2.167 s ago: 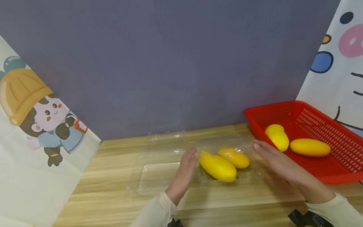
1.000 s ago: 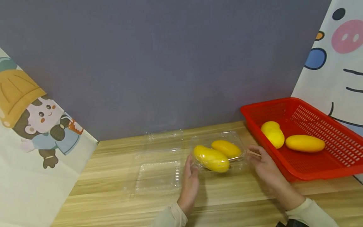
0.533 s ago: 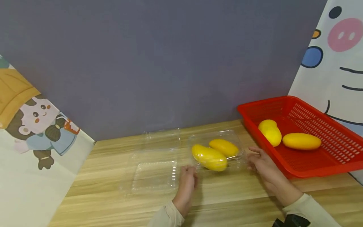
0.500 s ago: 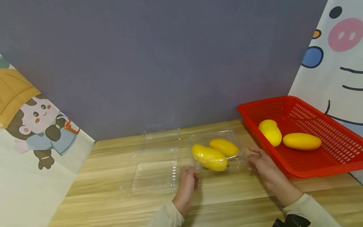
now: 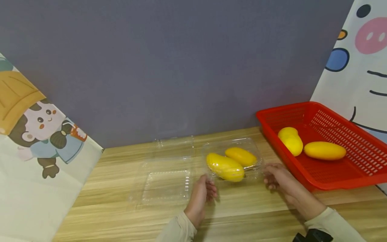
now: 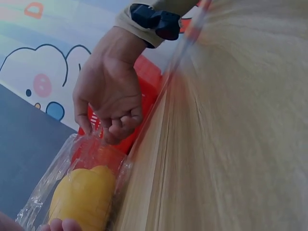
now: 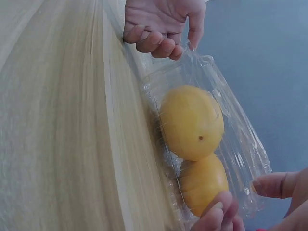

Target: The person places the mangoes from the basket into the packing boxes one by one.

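Two yellow mangoes [image 5: 225, 167] lie inside a clear plastic clamshell box [image 5: 208, 147], its lid down over them, on the wooden table. My left hand [image 5: 201, 198] is at the box's front left corner, thumb tip at the rim and fingers loosely bent below. At the right edge, my right hand [image 5: 282, 181] has its thumb by the lid's rim, with its fingers relaxed beneath. In the right wrist view the mangoes [image 7: 192, 125] show through the plastic, and the left thumb reaches the corner. Whether the lid is latched cannot be seen.
A red perforated basket [image 5: 314, 186] stands at the right, holding a plump yellow fruit [image 5: 290, 141] and a long mango [image 5: 325, 150]. Left of the filled box, a second clear clamshell [image 5: 166, 185] lies open. A grey wall [image 5: 181, 67] rises behind the table.
The lid has come down over the mangoes, and both hands have moved to the box's front corners. Over the last half second the left hand's fingers have loosened; the box stays in place.
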A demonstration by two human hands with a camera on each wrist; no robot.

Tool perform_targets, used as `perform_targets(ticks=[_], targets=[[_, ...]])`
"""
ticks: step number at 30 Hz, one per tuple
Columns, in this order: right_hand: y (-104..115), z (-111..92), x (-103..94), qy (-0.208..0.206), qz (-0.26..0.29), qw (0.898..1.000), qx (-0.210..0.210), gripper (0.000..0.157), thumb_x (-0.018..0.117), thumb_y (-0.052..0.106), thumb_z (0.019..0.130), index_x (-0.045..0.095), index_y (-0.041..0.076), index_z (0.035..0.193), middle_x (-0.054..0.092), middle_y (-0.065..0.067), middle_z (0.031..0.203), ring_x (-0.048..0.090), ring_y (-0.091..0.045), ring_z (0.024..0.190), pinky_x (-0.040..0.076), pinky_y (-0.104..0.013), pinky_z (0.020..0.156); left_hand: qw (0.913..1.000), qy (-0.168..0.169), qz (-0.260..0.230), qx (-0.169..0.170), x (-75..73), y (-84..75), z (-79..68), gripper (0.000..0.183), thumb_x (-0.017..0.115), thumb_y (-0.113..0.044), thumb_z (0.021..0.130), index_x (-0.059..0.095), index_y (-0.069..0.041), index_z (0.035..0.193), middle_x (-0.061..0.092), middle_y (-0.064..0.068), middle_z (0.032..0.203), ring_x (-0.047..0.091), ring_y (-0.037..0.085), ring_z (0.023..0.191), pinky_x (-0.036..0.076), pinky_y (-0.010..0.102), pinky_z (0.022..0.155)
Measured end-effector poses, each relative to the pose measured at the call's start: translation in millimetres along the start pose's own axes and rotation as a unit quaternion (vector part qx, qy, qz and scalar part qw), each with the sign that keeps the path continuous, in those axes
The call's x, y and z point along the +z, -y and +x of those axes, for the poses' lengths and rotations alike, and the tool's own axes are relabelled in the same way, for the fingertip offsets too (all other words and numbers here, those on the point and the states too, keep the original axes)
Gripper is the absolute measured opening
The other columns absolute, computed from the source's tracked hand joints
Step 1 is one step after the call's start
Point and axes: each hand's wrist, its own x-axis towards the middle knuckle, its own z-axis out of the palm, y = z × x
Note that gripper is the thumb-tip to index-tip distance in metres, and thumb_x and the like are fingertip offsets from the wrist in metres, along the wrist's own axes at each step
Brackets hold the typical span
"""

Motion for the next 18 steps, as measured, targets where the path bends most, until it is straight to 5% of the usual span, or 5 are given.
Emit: perform_targets(ticks=[3,7,18], targets=[[-0.6,0.2,-0.4,0.007,0.004,1.0,0.013,0.016,0.044,0.021,0.1,0.052,0.007,0.1,0.056,0.006,0.076,0.056,-0.007,0.066,0.05,-0.02,0.057,1.0,0.001,0.001,0.003,-0.5,-0.5,0.5,0.022,0.043,-0.024,0.093,0.058,-0.013,0.082,0.059,-0.006,0.066,0.055,0.008,0.054,0.039,0.021,0.053],[-2.1,0.4,-1.4,0.008,0.016,0.999,0.033,0.022,0.047,0.025,0.099,0.056,0.013,0.083,0.056,0.007,0.074,0.055,-0.008,0.064,0.049,-0.021,0.057,1.0,0.006,0.0,0.003,-0.8,-0.5,2.0,0.019,0.044,-0.02,0.09,0.059,-0.011,0.083,0.06,-0.006,0.066,0.056,0.008,0.055,0.04,0.021,0.054],[-4.4,4.2,-6.0,0.017,0.021,0.999,0.045,0.026,0.046,0.028,0.099,0.059,0.018,0.079,0.058,0.008,0.074,0.056,-0.009,0.066,0.049,-0.023,0.061,0.9994,0.003,-0.011,0.032,-1.2,1.9,5.8,0.02,0.042,-0.017,0.096,0.058,-0.008,0.088,0.06,-0.005,0.069,0.057,0.009,0.056,0.041,0.022,0.053]])
